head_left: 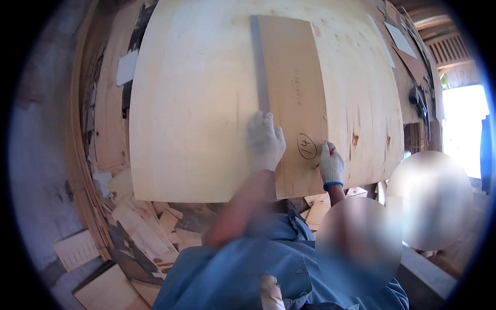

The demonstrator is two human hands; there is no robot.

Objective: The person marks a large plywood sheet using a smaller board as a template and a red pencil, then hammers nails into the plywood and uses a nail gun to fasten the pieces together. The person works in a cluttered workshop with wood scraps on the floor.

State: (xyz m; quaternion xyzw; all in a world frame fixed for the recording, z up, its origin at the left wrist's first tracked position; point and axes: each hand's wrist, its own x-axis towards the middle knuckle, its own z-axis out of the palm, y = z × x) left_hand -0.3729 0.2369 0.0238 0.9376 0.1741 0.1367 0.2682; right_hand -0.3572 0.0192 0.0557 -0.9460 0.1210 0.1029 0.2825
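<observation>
A large pale plywood sheet (196, 103) lies before me, with a long brown board (294, 67) on top of it. A grey strip (261, 77) runs down the board's left edge; whether it is a separate piece I cannot tell. My left hand (266, 142), in a white knit glove, rests flat at that edge, its fingers stretched out and holding nothing. At the board's right edge my right hand (331, 163), gloved with a blue cuff, is closed around a thin red pen (332, 152). A circled handwritten mark stands on the board beside it.
Wood offcuts (144, 227) lie heaped below the sheet's near left side. A white piece (127, 68) sits past its left edge. To the right are a dark tool (419, 103), another pale panel (400, 40) and a bright opening (465, 113).
</observation>
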